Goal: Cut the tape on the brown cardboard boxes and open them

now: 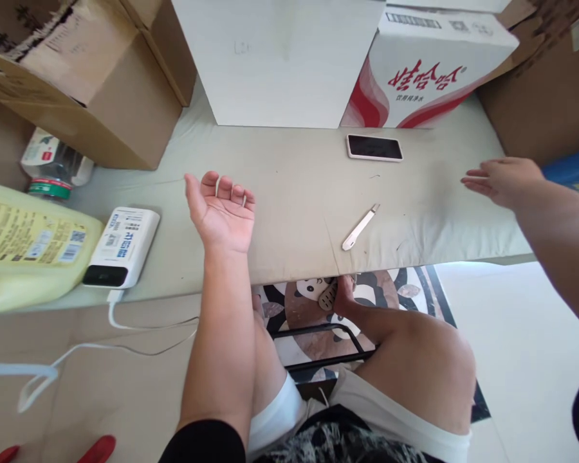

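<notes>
My left hand (226, 215) rests palm up over the pale covered bench, fingers loosely apart and nothing in it. On the other side, my right hand (504, 182) hovers above the bench with its fingers stretched toward the middle, and no object shows in it. Between the two lies a slim white-handled tool (361, 227) like a small craft knife, its narrow tip pointing away to the right. Behind it, a phone (374, 148) with a dark screen and light case lies flat.
A white power bank (123, 244) with a cable stands beside a yellow jug (33, 247) at left. Behind them are a bottle (53, 164) and a cardboard box (125, 96). A white box (280, 64) and a red-and-white carton (424, 71) line the back.
</notes>
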Action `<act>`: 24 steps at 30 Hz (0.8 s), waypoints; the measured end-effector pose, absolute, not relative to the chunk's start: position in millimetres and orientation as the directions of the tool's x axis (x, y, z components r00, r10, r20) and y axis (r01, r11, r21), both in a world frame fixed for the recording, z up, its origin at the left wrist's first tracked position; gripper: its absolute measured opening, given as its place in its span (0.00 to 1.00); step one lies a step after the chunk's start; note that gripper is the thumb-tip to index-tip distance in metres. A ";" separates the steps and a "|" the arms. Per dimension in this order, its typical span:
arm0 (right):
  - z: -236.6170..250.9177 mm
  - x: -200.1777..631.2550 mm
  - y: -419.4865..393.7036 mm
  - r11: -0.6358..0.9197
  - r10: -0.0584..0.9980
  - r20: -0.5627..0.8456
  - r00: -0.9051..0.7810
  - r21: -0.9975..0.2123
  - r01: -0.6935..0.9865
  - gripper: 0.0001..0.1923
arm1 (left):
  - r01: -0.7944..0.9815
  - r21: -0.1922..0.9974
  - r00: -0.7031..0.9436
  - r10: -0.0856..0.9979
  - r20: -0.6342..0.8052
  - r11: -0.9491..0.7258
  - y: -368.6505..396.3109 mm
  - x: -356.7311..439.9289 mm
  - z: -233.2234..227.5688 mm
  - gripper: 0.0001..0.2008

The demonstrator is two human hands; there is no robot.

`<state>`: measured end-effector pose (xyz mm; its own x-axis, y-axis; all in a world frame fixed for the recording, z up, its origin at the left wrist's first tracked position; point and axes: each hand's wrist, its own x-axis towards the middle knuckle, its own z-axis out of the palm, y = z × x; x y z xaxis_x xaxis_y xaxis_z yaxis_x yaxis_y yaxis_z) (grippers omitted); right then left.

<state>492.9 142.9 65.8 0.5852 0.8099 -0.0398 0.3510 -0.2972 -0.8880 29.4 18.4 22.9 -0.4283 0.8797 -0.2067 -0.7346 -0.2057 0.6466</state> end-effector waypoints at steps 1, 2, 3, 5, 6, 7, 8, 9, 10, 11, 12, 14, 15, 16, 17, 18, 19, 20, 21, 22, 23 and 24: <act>70.8 477.4 139.0 -0.344 0.804 -0.083 0.588 -0.872 0.347 0.20 | -0.732 0.640 -0.444 0.877 -0.187 -0.234 16.6 27.2 23.4 0.16; 75.7 459.4 136.4 -0.383 0.805 -0.125 0.581 -0.856 0.346 0.18 | -0.724 0.639 -0.461 0.872 -0.166 -0.261 14.6 24.7 23.6 0.11; 80.1 439.1 135.0 -0.389 0.824 -0.146 0.548 -0.848 0.359 0.16 | -0.710 0.644 -0.477 0.867 -0.145 -0.283 12.7 21.6 23.5 0.05; 85.4 392.6 135.2 -0.366 0.880 -0.173 0.443 -0.841 0.399 0.11 | -0.683 0.658 -0.494 0.864 -0.096 -0.318 8.9 14.4 22.4 0.07; 85.8 366.8 136.3 -0.340 0.909 -0.180 0.375 -0.840 0.422 0.09 | -0.677 0.656 -0.497 0.864 -0.072 -0.334 7.1 10.3 21.6 0.11; 84.8 339.6 137.6 -0.311 0.935 -0.187 0.301 -0.841 0.443 0.08 | -0.676 0.648 -0.500 0.864 -0.053 -0.352 5.3 5.7 20.7 0.14; 82.6 311.2 138.9 -0.277 0.955 -0.191 0.225 -0.843 0.461 0.07 | -0.680 0.634 -0.504 0.863 -0.040 -0.368 3.5 0.9 19.7 0.16; 79.6 281.9 140.0 -0.233 0.972 -0.192 0.135 -0.845 0.480 0.07 | -0.685 0.620 -0.511 0.859 -0.034 -0.383 1.8 -4.2 18.9 0.17; 76.3 251.7 140.5 -0.184 0.982 -0.186 0.047 -0.848 0.496 0.06 | -0.689 0.608 -0.519 0.854 -0.033 -0.395 -0.1 -9.4 18.2 0.17; 73.4 221.1 140.5 -0.121 0.983 -0.175 -0.057 -0.848 0.515 0.05 | -0.691 0.598 -0.527 0.849 -0.035 -0.405 -2.0 -14.7 17.8 0.18; 71.3 190.3 139.7 0.009 0.969 -0.132 -0.207 -0.824 0.566 0.07 | -0.695 0.589 -0.534 0.845 -0.039 -0.412 -4.1 -19.8 17.7 0.18; 71.4 129.3 135.5 0.196 0.922 -0.040 -0.385 -0.809 0.554 0.12 | -0.707 0.570 -0.538 0.841 -0.051 -0.418 -8.8 -29.4 18.6 0.19; 74.0 100.0 132.1 0.384 0.857 0.071 -0.510 -0.748 0.541 0.13 | -0.719 0.557 -0.536 0.842 -0.065 -0.415 -11.3 -33.8 19.4 0.19; 78.0 71.8 128.1 0.542 0.774 0.160 -0.613 -0.669 0.509 0.15 | -0.735 0.541 -0.533 0.842 -0.087 -0.410 -13.7 -37.8 20.3 0.19; 83.1 45.3 123.8 0.645 0.698 0.210 -0.684 -0.600 0.474 0.16 | -0.751 0.525 -0.530 0.840 -0.116 -0.402 -15.9 -41.5 21.2 0.18; 88.5 20.7 119.5 0.707 0.641 0.233 -0.731 -0.548 0.446 0.16 | -0.765 0.512 -0.526 0.838 -0.146 -0.391 -17.8 -44.9 22.0 0.16; 93.8 -1.7 115.8 0.745 0.602 0.235 -0.763 -0.511 0.430 0.16 | -0.775 0.506 -0.522 0.835 -0.175 -0.378 -19.3 -47.9 22.6 0.14; 98.1 -21.7 113.0 0.761 0.581 0.218 -0.784 -0.487 0.429 0.15 | -0.782 0.506 -0.518 0.832 -0.201 -0.365 -20.4 -50.6 22.9 0.12; 101.0 -39.1 111.3 0.767 0.573 0.197 -0.796 -0.472 0.435 0.13 | -0.784 0.513 -0.514 0.829 -0.222 -0.350 -21.0 -53.0 23.0 0.10; 102.3 -53.8 110.9 0.769 0.568 0.172 -0.805 -0.459 0.445 0.12 | -0.785 0.521 -0.509 0.828 -0.237 -0.334 -21.3 -54.9 22.7 0.09; 102.1 -65.6 111.6 0.771 0.565 0.144 -0.812 -0.443 0.458 0.12 | -0.785 0.530 -0.504 0.828 -0.246 -0.321 -21.2 -56.2 22.4 0.08; 100.7 -74.3 113.1 0.775 0.564 0.124 -0.816 -0.421 0.471 0.12 | -0.783 0.537 -0.502 0.829 -0.248 -0.313 -20.9 -57.0 21.9 0.07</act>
<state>-74.3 113.1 100.7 -0.8162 0.5643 0.1242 0.4715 0.7747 -0.4214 -57.0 -20.9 21.9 -0.5016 0.8289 -0.2478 -0.7830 -0.3131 0.5375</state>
